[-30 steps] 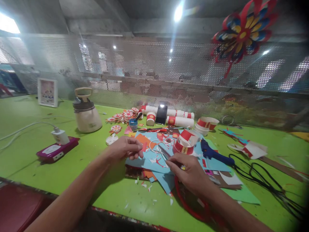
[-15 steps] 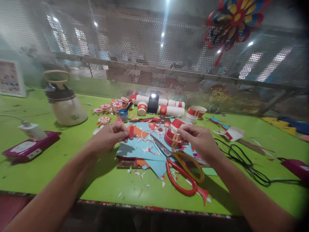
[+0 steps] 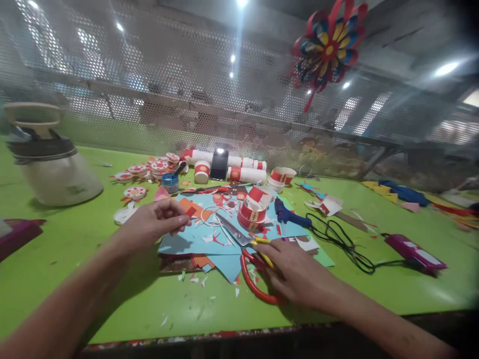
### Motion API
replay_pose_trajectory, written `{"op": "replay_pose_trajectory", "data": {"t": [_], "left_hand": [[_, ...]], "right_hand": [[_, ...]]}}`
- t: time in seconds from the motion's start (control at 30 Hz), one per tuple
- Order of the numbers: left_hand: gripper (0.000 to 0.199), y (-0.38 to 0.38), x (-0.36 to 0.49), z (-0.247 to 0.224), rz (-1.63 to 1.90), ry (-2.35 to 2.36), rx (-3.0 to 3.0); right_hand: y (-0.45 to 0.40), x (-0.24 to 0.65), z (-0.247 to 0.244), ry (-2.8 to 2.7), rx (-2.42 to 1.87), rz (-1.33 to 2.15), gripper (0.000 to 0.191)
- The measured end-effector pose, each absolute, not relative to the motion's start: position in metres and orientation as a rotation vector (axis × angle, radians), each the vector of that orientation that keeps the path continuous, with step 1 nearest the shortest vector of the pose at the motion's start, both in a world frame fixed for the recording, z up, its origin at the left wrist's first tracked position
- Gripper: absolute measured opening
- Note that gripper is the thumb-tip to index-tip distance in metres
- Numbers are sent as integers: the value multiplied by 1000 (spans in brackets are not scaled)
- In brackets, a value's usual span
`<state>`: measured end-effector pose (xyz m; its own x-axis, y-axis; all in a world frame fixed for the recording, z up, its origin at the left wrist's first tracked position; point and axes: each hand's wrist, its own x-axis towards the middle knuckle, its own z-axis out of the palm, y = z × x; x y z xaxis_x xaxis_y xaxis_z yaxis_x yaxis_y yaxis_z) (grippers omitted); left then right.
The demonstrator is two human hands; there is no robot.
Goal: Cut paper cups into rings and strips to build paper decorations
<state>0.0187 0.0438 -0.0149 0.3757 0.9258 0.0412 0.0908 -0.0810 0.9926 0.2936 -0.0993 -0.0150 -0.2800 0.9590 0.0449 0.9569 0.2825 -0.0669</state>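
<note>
My left hand [image 3: 147,222] pinches a small piece of red paper [image 3: 190,213] between thumb and fingertips, above the left side of the blue paper [image 3: 181,245]. My right hand [image 3: 299,271] is closed over the handles of a large pair of scissors [image 3: 232,231], one loop red and one yellow. The blades lie over the blue paper, pointing away to the left. Just beyond the blades a cut red and white paper cup [image 3: 252,214] stands on the sheets. A white ring [image 3: 213,209] lies near the blade tips.
Behind are paper rolls [image 3: 247,174], a phone [image 3: 219,164], a blue-lidded jar [image 3: 169,182] and several red-white paper discs [image 3: 135,192]. A blue glue gun [image 3: 290,214] with a black cord [image 3: 346,257] lies right, near a purple power box [image 3: 415,253]. A large jug [image 3: 56,169] stands left.
My right hand has left the cup and come down onto the scissors' handles. The glue gun shows now. My left hand still pinches the red paper; the view has turned right.
</note>
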Motion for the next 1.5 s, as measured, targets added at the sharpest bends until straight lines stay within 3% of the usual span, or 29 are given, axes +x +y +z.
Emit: {"op": "replay_pose_trajectory", "data": {"t": [0.13,0.4,0.67,1.03,1.2,1.5], "left_hand": [[36,42,22,-16,889,1095,1424],[33,40,25,-15,874,1007,1403],[31,41,27,-20,828,950,1330],[33,38,28,-18,846,1029,1370],[31,37,28,-15,876,1057,1426],[34,45,23,-18,839,1066,1438]], "right_hand": [[-97,288,-15,-2462,-1924,54,51],[-90,291,-20,-2295,-2029,155,69],[-84,301,-6,-2190,-2064,292,45],[-123,342,43,-1706,-1733,842,63],[-138,351,46,-1565,-1537,681,66],[-141,352,36,-1542,-1579,428,37]]}}
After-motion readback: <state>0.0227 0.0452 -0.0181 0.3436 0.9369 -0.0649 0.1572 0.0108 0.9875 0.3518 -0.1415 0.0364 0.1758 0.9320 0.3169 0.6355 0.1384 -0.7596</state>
